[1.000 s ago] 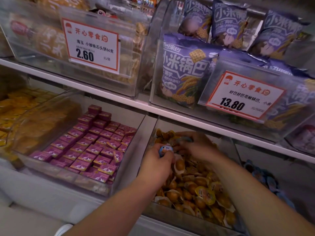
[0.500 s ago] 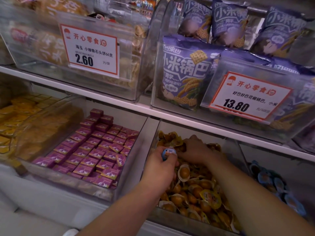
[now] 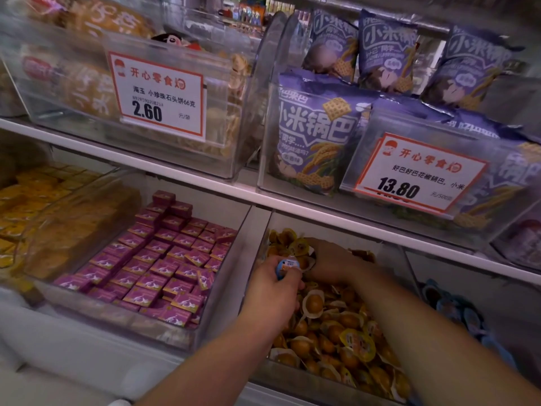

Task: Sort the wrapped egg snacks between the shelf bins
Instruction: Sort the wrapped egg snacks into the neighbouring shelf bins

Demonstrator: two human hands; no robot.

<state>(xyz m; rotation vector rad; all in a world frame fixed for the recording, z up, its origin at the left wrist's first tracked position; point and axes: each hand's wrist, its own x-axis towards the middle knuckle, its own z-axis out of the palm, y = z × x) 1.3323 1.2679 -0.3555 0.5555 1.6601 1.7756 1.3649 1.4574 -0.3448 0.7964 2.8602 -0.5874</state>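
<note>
A clear bin (image 3: 257,238) on the lower shelf is full of brown wrapped egg snacks (image 3: 328,332) with yellow lids. My left hand (image 3: 273,291) hovers over the bin's left side and grips a blue-lidded egg snack (image 3: 287,265) between thumb and fingers. My right hand (image 3: 330,263) reaches into the back of the pile, fingers curled down among the eggs; what they hold is hidden. To the right, another bin holds blue-wrapped egg snacks (image 3: 456,312).
Left of the egg bin stands a clear bin of purple boxed snacks (image 3: 164,256), then yellow packets (image 3: 26,200). The upper shelf edge (image 3: 205,183) carries bins of purple snack bags (image 3: 316,133) and two price tags (image 3: 158,95) close overhead.
The view has shifted slightly. My right hand has dug further into the back of the egg pile. My left hand keeps the blue-lidded egg in nearly the same place.
</note>
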